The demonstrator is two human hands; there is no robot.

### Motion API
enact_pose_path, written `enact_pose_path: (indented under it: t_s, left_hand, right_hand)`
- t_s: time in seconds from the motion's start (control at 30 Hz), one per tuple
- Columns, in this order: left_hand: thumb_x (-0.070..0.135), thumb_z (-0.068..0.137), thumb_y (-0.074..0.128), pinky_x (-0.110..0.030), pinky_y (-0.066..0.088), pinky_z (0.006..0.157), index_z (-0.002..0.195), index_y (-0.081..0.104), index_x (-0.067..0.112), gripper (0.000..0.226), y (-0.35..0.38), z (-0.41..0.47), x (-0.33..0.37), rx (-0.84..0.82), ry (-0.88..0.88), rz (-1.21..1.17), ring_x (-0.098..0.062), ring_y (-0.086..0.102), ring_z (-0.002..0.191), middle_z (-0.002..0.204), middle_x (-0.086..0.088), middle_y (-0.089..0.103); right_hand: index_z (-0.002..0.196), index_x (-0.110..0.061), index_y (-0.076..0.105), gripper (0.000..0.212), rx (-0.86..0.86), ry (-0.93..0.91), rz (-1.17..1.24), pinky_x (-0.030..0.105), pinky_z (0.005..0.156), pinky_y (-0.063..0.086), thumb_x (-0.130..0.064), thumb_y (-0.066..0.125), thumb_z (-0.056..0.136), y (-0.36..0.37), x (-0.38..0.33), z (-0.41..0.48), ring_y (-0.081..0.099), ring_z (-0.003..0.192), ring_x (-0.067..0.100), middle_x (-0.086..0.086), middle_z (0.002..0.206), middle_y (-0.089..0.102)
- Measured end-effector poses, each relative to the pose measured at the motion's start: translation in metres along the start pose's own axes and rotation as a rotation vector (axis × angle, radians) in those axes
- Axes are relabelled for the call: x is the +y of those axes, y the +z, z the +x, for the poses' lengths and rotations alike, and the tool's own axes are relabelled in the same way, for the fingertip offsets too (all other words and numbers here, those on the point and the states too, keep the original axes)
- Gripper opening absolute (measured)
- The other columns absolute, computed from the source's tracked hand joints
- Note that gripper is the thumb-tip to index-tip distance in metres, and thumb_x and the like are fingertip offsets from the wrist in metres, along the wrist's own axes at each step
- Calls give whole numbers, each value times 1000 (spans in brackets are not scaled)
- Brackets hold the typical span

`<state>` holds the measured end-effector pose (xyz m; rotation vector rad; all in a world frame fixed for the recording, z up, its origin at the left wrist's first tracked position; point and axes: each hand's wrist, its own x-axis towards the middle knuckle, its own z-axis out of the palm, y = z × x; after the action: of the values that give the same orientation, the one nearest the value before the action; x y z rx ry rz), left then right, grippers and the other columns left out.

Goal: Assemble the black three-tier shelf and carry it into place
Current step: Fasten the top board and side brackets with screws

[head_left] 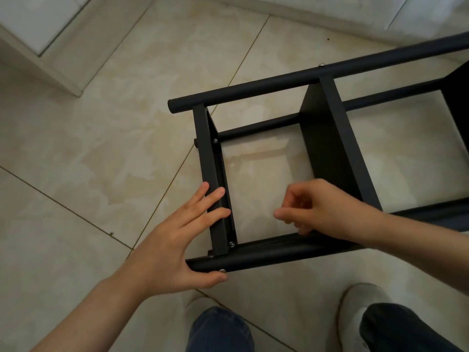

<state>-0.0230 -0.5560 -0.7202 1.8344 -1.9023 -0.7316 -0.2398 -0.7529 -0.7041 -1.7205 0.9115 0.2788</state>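
— How's the light?
— Soft, rather dim, even; a pale sheen on the floor (256, 161) tiles, shadows faint.
— Sharp?
— Mostly. The right hand (327, 207) is slightly smeared, and straight lines bow toward the edges.

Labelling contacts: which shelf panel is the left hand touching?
The end panel, by the pole tips: fingers of the left hand lie across its edge. The middle panel and far panel lie further right.
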Motion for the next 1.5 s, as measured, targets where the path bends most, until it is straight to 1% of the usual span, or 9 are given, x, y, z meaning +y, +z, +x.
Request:
enact_pose_path:
  t_s: [0.1, 0.2, 0.4, 0.57, 0.9, 1.17, 1.27, 1.37, 1.5]
  left_hand:
    - [61, 76, 77, -22, 17, 122, 148, 46, 26, 87, 1, 1, -1, 7, 4, 0, -19, 13, 156, 167, 11, 23]
    - [61, 76, 77, -20, 17, 122, 148, 47, 25, 86, 2, 1, -2, 5, 7, 0, -20, 13, 156, 167, 10, 23]
    - [62, 78, 74, -19, 16, 122, 149, 45, 25, 85, 6, 2, -5, 5, 17, -2, -23, 12, 157, 168, 7, 23]
    - [61, 78, 74, -20, 17, 122, 147, 47, 24, 83, 7, 2, -4, 5, 23, -5, -24, 12, 157, 168, 5, 22]
    - [60, 77, 75, -20, 19, 123, 145, 48, 23, 82, 7, 2, -3, 8, 21, -5, -23, 12, 157, 168, 7, 21]
    - [58, 76, 76, -16, 18, 121, 146, 49, 21, 83, 6, 1, -3, 8, 17, -11, -22, 11, 157, 168, 5, 21]
    - [58, 76, 76, -18, 20, 122, 146, 48, 23, 83, 7, 0, -3, 14, 21, -13, -22, 12, 157, 168, 6, 22]
    - [60, 77, 75, -24, 23, 121, 146, 45, 26, 83, 7, 1, -3, 24, 25, -7, -23, 12, 157, 168, 7, 22]
    - [60, 76, 74, -26, 25, 119, 148, 42, 29, 84, 8, 1, -3, 27, 25, 2, -23, 12, 157, 168, 8, 20]
  right_hand:
    - [85, -20, 71, 21, -96, -5, 56, 27, 74, 60, -41, 69, 86, 4, -7, 13, 71, 74, 8, -6, 77, 69]
    - [95, -12, 74, 18, -189, 57, 224, 25, 74, 61, -28, 70, 89, 11, -9, 23, 72, 73, 13, 1, 81, 71]
    - [107, 0, 71, 17, -330, 111, 312, 22, 71, 60, -6, 64, 94, 22, -7, 40, 73, 73, 12, 13, 89, 77]
    - [103, -9, 69, 12, -407, 117, 318, 20, 68, 58, -6, 66, 92, 32, -10, 55, 73, 71, 12, 10, 87, 77]
    - [103, -6, 68, 14, -551, 198, 411, 24, 74, 60, -3, 67, 90, 37, -14, 64, 76, 87, 21, 11, 94, 77]
    - [105, -7, 61, 10, -516, 224, 374, 37, 92, 58, -9, 52, 101, 51, -16, 61, 75, 91, 23, 12, 96, 77]
    - [100, -8, 65, 10, -469, 238, 365, 32, 85, 60, -12, 56, 100, 51, -14, 60, 74, 84, 18, 10, 91, 77]
    - [91, -10, 72, 12, -442, 201, 328, 24, 70, 59, -18, 64, 95, 50, -15, 59, 69, 70, 9, 3, 79, 75]
    - [82, -12, 75, 11, -401, 140, 354, 20, 65, 57, -15, 69, 91, 54, -20, 60, 65, 65, 7, 1, 72, 73]
